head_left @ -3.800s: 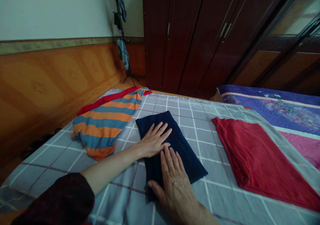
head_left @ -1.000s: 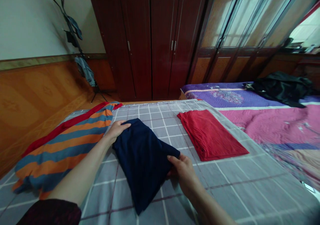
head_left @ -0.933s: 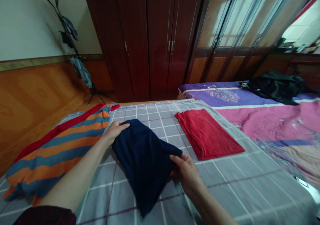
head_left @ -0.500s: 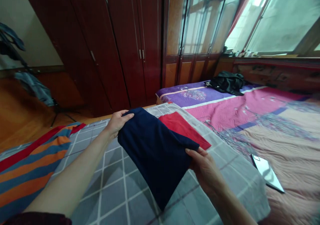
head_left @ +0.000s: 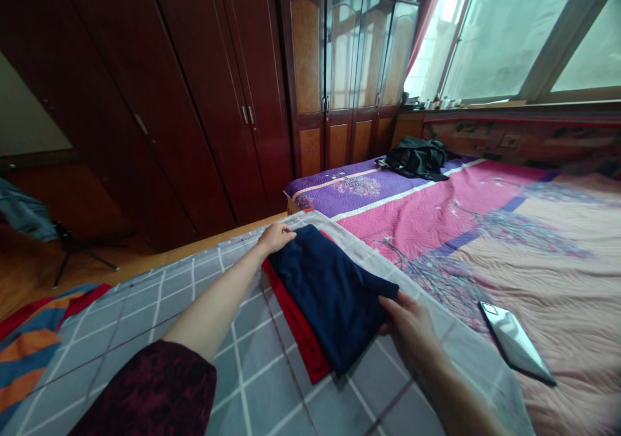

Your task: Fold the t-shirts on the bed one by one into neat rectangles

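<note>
A folded navy blue garment (head_left: 334, 290) lies over a folded red garment (head_left: 298, 329), whose edge shows along the left side and a little at the far side. My left hand (head_left: 276, 239) pinches the navy garment's far left corner. At its near right corner, my right hand (head_left: 407, 316) grips the cloth between thumb and fingers. Both garments are on a grey sheet with white checks (head_left: 204, 313). The exact kind of either garment cannot be told from the folds.
An orange, blue and red striped cloth (head_left: 36, 339) lies at the left. A phone (head_left: 517, 342) rests on the patterned bedspread (head_left: 567, 281) at the right, with a black bag-like bundle (head_left: 414, 158) farther back. Dark red wardrobes (head_left: 213, 99) line the far side.
The navy garment has come down from above the sheet onto the red garment, both hands still holding its corners. The view has turned somewhat to the right.
</note>
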Demonstrator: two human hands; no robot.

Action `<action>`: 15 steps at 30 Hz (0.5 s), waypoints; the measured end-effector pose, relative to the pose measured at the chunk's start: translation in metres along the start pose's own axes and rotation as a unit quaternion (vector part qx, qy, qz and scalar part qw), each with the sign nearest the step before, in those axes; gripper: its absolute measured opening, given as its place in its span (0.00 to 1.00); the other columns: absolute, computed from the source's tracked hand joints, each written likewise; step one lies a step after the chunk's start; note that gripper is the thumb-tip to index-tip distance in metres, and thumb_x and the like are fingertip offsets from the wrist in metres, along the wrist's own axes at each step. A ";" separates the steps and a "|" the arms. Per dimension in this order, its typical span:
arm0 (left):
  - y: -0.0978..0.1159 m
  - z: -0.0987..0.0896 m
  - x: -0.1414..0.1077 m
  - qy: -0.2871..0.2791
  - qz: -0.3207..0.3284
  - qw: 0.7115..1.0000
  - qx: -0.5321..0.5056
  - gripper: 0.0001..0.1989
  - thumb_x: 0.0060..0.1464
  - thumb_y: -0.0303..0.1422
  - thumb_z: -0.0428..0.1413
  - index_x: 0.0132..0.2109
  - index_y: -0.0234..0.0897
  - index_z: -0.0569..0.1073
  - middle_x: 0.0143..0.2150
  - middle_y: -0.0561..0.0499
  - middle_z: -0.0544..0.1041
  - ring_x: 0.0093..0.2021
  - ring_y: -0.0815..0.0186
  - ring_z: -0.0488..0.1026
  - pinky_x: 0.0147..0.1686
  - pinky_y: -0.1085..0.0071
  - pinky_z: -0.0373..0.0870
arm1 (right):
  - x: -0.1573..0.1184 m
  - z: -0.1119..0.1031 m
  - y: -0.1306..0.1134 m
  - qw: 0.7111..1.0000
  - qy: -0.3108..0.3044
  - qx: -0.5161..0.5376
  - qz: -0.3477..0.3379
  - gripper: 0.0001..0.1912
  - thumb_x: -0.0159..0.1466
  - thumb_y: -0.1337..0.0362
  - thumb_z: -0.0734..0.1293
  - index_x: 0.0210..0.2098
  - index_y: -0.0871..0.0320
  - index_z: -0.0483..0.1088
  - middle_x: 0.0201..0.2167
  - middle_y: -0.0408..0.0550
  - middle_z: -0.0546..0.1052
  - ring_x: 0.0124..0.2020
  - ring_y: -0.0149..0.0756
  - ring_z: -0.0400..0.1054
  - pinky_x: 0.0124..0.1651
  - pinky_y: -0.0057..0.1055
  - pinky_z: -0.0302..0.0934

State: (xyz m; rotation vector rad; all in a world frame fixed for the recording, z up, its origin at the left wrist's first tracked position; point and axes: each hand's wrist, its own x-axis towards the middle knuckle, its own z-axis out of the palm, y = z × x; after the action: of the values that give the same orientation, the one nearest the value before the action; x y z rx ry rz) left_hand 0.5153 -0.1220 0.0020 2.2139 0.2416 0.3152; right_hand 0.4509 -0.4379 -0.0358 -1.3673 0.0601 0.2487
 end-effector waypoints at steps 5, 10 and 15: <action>-0.036 0.016 0.004 -0.023 -0.014 0.995 0.095 0.03 0.44 0.29 0.58 0.25 0.34 0.73 0.25 0.53 0.75 0.30 0.65 0.71 0.35 0.69 0.66 | 0.004 -0.002 0.014 0.998 0.006 -0.064 -0.026 0.14 0.50 0.58 0.68 0.32 0.61 0.72 0.16 0.39 0.70 0.14 0.28 0.60 0.15 0.24 0.54; -0.040 0.006 0.007 -0.005 -0.025 0.992 0.120 0.05 0.46 0.31 0.56 0.32 0.36 0.74 0.26 0.54 0.75 0.31 0.64 0.73 0.31 0.73 0.65 | 0.004 -0.003 0.011 0.997 0.010 -0.069 -0.021 0.14 0.51 0.57 0.68 0.33 0.60 0.70 0.17 0.39 0.70 0.14 0.28 0.61 0.15 0.24 0.55; -0.044 0.000 -0.012 -0.024 -0.053 0.994 0.095 0.16 0.47 0.34 0.58 0.44 0.35 0.71 0.24 0.56 0.73 0.24 0.67 0.71 0.24 0.75 0.63 | 0.001 0.000 0.000 0.994 0.006 -0.112 0.004 0.19 0.48 0.55 0.70 0.35 0.58 0.66 0.15 0.38 0.70 0.14 0.32 0.64 0.15 0.27 0.59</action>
State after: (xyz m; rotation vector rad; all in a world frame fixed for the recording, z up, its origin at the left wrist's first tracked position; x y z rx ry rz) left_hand 0.5015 -0.0986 -0.0342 2.3824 0.3757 0.1874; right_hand 0.4516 -0.4379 -0.0358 -1.5913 0.0484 0.2604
